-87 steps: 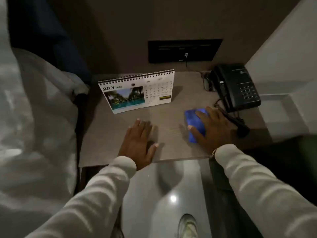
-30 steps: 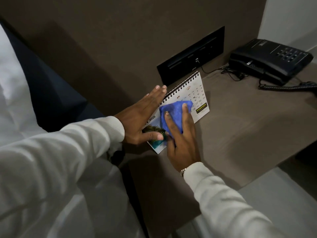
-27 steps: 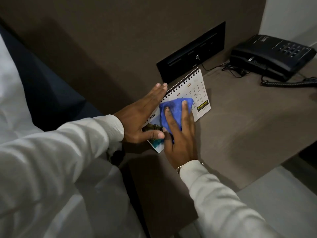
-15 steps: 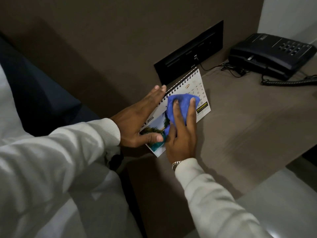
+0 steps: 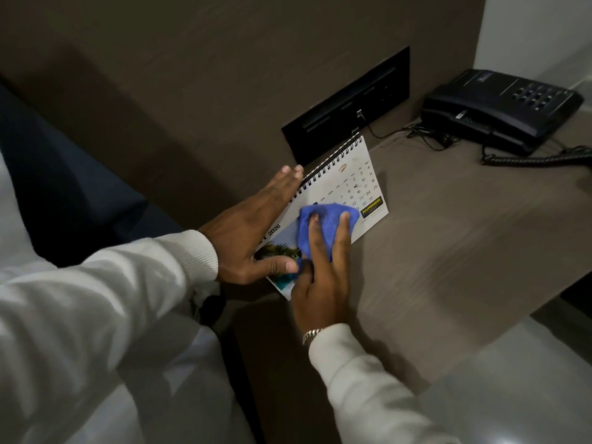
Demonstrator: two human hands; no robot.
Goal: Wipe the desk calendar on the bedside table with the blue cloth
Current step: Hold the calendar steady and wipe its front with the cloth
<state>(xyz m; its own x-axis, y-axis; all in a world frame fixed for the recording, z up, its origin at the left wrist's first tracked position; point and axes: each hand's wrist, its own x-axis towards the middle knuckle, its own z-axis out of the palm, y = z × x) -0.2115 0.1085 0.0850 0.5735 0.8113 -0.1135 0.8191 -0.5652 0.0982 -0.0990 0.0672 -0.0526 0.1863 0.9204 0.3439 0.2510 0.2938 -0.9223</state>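
A white spiral-bound desk calendar (image 5: 354, 184) stands on the brown bedside table (image 5: 448, 251), its front page showing a date grid and a pool photo. My left hand (image 5: 253, 232) grips its left end, fingers flat behind the page and thumb over the photo. My right hand (image 5: 323, 277) presses the crumpled blue cloth (image 5: 326, 219) flat against the lower middle of the page. The cloth and both hands hide much of the photo and part of the grid.
A black telephone (image 5: 499, 107) with its coiled cord sits at the table's back right. A black socket panel (image 5: 346, 107) is set into the brown wall behind the calendar. White bedding (image 5: 96, 363) fills the left side.
My right hand has slid the blue cloth down and to the right across the calendar page, uncovering the upper dates. My left hand keeps the same grip on the calendar's left end.
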